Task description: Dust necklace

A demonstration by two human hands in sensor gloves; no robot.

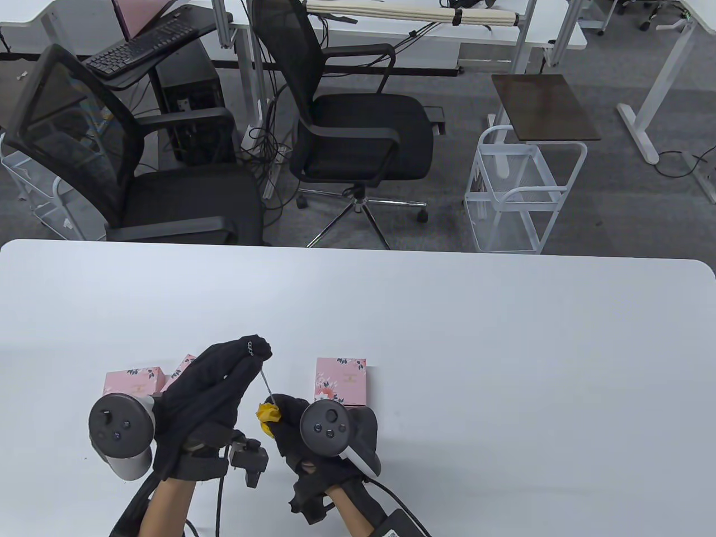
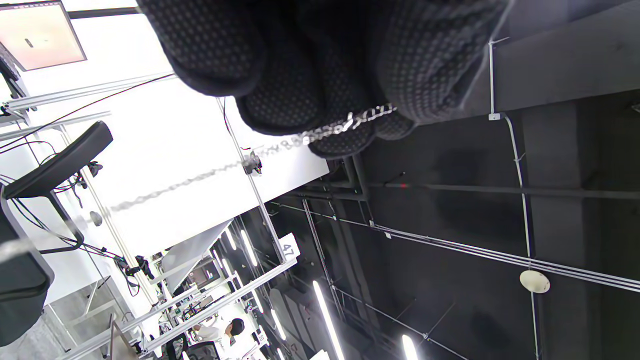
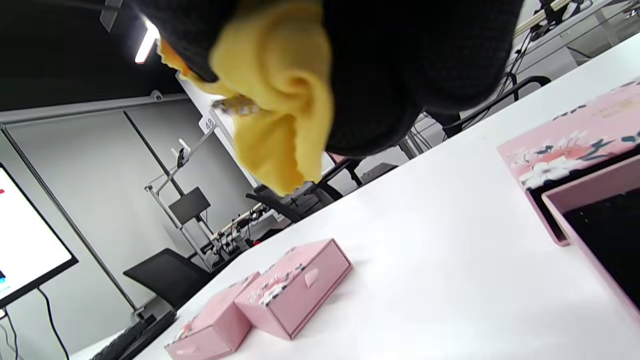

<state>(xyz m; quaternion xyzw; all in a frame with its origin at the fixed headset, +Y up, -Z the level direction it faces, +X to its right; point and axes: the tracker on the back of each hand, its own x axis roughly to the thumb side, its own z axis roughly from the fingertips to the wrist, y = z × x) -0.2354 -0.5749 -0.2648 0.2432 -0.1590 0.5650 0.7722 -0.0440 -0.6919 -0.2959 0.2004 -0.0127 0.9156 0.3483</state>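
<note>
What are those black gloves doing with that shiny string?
That is a necklace being dusted. The left hand pinches its upper end and holds it up above the table. The right hand grips a yellow cloth wrapped round the chain lower down. Pink boxes sit on the table behind the hands.

boxes left of hands, box right

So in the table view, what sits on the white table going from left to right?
Pink floral box → left hand pinching the silver chain necklace → yellow cloth → right hand → another pink floral box.
</note>
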